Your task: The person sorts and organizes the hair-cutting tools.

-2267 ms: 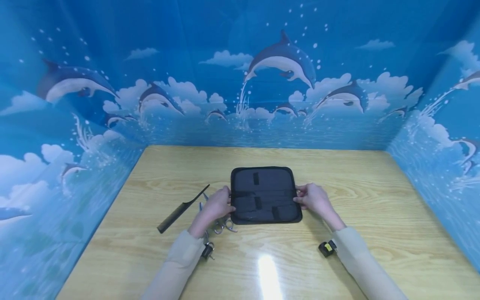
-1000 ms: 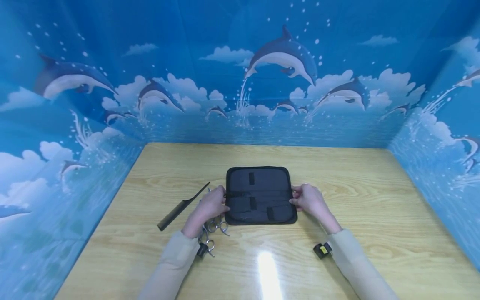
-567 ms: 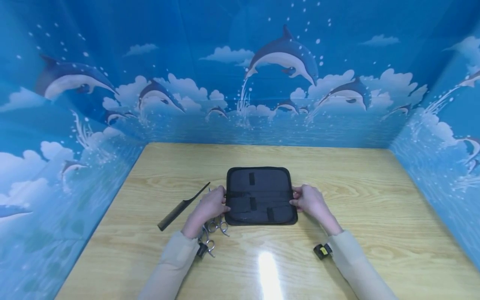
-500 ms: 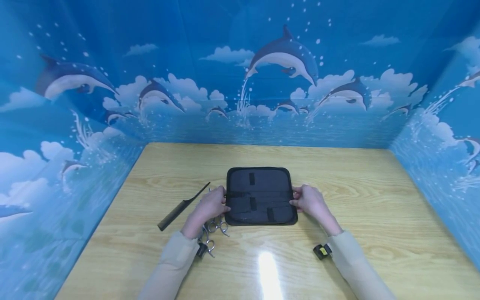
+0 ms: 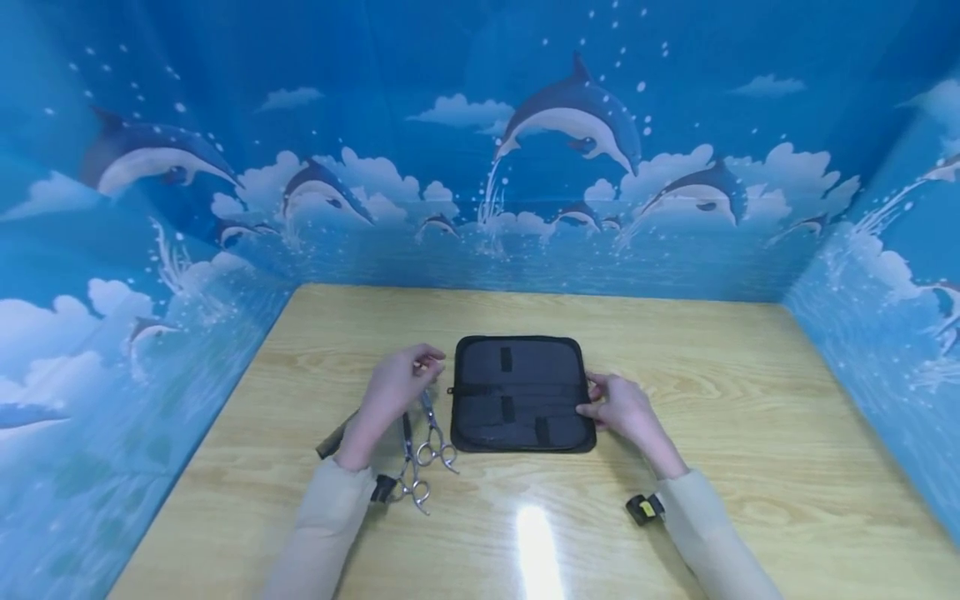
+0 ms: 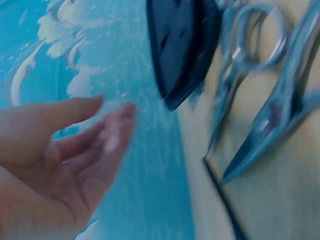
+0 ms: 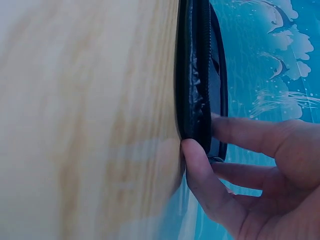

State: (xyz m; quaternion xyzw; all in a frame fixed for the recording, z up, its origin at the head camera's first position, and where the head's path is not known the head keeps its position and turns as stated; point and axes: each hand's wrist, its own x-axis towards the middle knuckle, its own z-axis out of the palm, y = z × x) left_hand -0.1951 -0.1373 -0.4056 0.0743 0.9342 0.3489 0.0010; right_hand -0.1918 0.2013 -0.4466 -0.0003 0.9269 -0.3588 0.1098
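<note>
A black zip case (image 5: 521, 396) lies spread open on the table, with elastic loops showing on its dark lining. At its right edge, my right hand (image 5: 622, 408) pinches the rim between thumb and fingers; the right wrist view shows the thumb on the zipped side (image 7: 195, 75). My left hand (image 5: 393, 387) is in the air left of the case, apart from it, fingers loosely bent around nothing. Beneath and beside that hand lie two pairs of hairdressing scissors (image 5: 432, 446), the second scissors (image 5: 411, 479) nearer my wrist. A black comb (image 5: 333, 437) is mostly hidden by my left forearm.
The wood-grain table (image 5: 675, 333) is bounded at the back and sides by a blue dolphin-print curtain (image 5: 450, 167). Dark wrist cameras (image 5: 645, 508) hang under both forearms. A light glare shows on the table's front part.
My left hand has let go of the case's left edge and moved up and left, uncovering more of the scissors and covering the comb. My right hand keeps its hold; the case is nearly still.
</note>
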